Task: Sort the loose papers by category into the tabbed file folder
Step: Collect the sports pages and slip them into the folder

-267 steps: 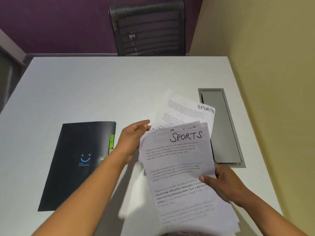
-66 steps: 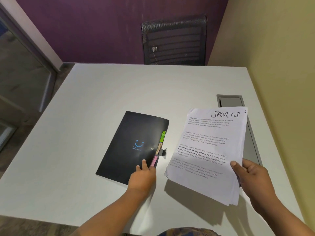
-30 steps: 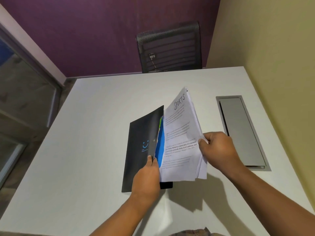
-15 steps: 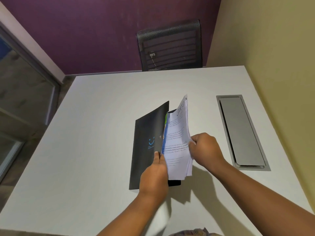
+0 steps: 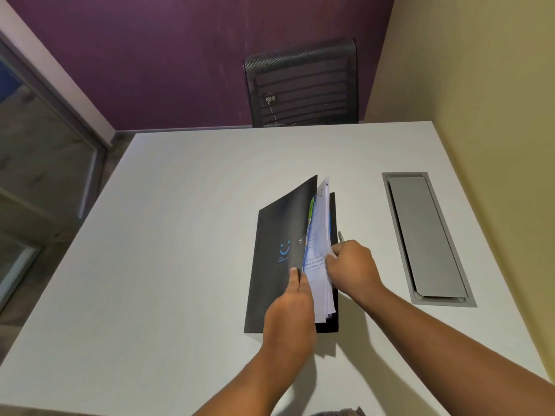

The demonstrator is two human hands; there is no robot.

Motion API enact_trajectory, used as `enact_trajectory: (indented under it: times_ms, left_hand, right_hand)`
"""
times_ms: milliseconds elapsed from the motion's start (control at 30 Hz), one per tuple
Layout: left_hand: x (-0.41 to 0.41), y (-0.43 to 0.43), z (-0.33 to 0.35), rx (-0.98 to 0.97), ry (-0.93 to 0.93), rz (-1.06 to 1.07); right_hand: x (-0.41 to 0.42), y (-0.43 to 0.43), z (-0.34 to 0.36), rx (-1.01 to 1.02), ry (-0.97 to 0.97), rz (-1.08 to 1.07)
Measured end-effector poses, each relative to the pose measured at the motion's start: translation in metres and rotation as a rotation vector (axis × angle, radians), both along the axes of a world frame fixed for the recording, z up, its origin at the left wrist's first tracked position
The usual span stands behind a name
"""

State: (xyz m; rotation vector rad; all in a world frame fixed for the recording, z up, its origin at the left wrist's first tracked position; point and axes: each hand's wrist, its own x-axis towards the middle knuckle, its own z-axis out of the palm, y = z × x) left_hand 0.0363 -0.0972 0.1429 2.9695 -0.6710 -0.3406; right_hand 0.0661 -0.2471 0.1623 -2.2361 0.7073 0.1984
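Note:
The black tabbed file folder (image 5: 277, 235), marked with a blue smile, lies on the white table (image 5: 186, 205) with its front cover lifted. My left hand (image 5: 292, 307) grips the cover's lower right edge and holds it up. A stack of white printed papers (image 5: 319, 244) stands nearly on edge inside the opening, between the cover and the folder's back. My right hand (image 5: 350, 265) pinches the stack's right edge. A green tab (image 5: 311, 210) and a strip of blue divider show beside the sheets.
A grey metal cable hatch (image 5: 426, 238) is set into the table to the right of the folder. A black mesh chair (image 5: 301, 82) stands at the far edge. A yellow wall runs along the right side, a glass partition along the left.
The paper stack has gone deeper into the folder and stands steeper than half a second ago. My right hand moved left with it. The cover has closed in slightly against the sheets.

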Motion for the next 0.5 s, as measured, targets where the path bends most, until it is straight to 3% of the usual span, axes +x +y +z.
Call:
enact_trajectory:
  times_ms: [133, 500]
  left_hand:
    - [-0.005, -0.002, 0.02, -0.21, 0.221, 0.123]
    - [-0.02, -0.018, 0.019, -0.33, 0.275, 0.092]
  right_hand:
    - [-0.005, -0.001, -0.008, -0.047, 0.071, -0.01]
    - [0.0, 0.011, -0.007, -0.341, 0.197, 0.099]
